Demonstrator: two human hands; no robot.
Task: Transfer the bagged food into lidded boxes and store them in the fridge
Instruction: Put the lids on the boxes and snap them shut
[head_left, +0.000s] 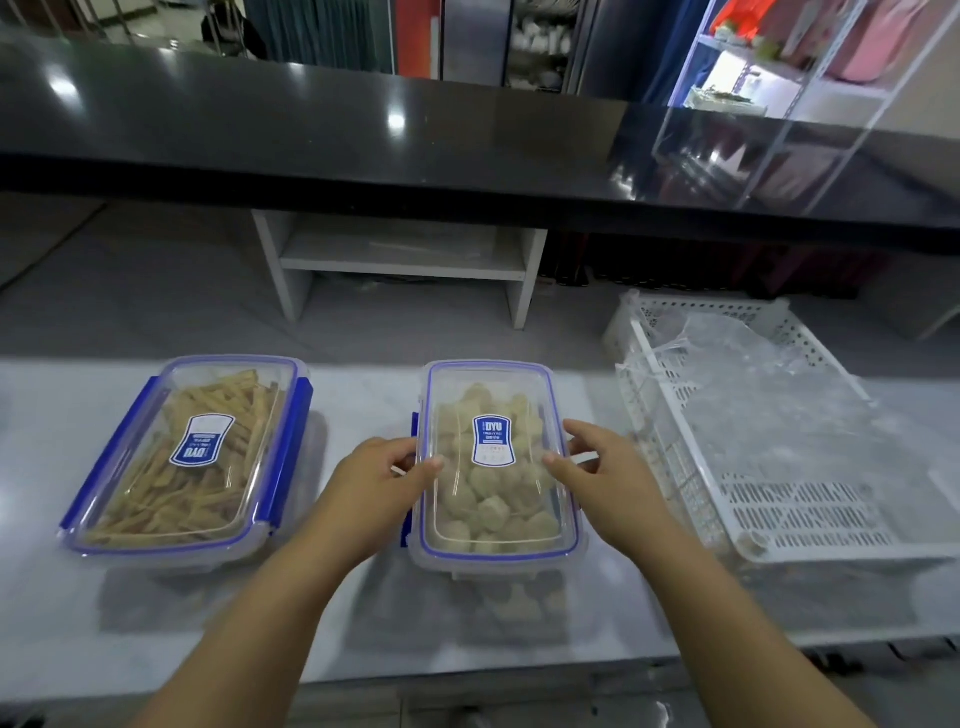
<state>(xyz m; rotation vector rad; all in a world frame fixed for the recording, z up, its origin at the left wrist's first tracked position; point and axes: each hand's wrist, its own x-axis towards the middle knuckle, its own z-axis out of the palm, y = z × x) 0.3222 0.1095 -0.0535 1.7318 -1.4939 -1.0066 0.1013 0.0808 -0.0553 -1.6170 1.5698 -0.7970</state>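
Note:
Two clear lidded boxes with blue clips stand on the white counter. The left box holds yellow strips, its lid on and side clips down. The middle box holds pale round dumpling-like pieces under a clear lid with a blue label. My left hand touches that lid's left edge with thumb on top. My right hand rests at the lid's right edge, fingers curled over the rim.
A white perforated basket with empty clear plastic bags sits at the right. A small white shelf unit stands behind the boxes. A glossy black raised counter runs across the back.

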